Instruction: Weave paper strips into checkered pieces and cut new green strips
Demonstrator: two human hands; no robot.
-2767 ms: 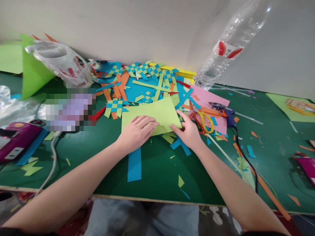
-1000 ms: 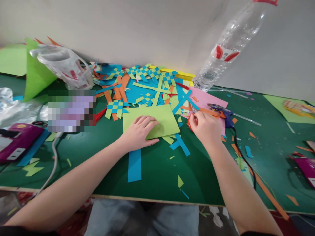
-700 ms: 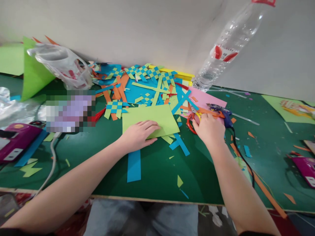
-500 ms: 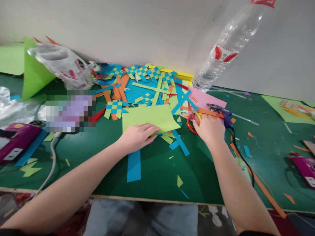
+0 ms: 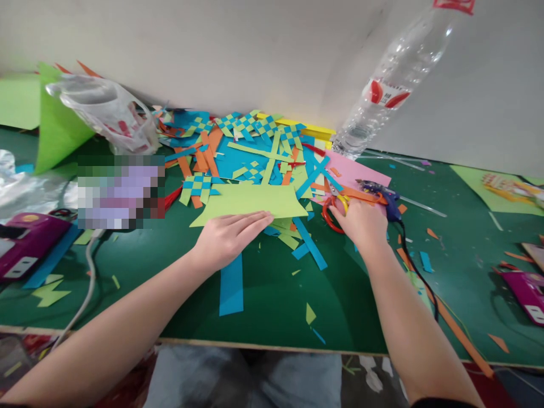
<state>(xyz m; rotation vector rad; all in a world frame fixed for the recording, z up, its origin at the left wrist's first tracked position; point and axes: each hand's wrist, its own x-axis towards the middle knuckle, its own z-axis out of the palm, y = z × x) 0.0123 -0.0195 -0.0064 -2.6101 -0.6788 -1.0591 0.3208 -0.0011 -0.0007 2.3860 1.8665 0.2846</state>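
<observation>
At the back right of the green worktop (image 5: 276, 317) stood a clear plastic bottle (image 5: 389, 93) with a red cap, its top leaning rightward in my view; I could not tell whether it held any liquid. At the back left sat a crumpled translucent plastic bag (image 5: 113, 113), with red patches showing on it or through it, I could not tell which. About three seconds earlier, my right hand (image 5: 365, 224) had been at the right edge of the light green paper sheet (image 5: 255, 199); now it was beside that sheet, at the handles of the red-and-yellow scissors (image 5: 334, 194). Half a second before, the sheet had lain flatter; now it was bowed, its left near corner jutting out. The sheet was straight in front of me, on top of paper scraps, its long axis running left to right. The scissors lay just to its right, long axis running away from me, blades toward the back and slightly left, handles toward me. My left hand (image 5: 229, 235) had its fingers together along the sheet's near edge; the thumb was hidden, so I could not tell whether it pinched the paper. My right fingers curled over the yellow handle, but whether they were clamped on it I could not tell.
</observation>
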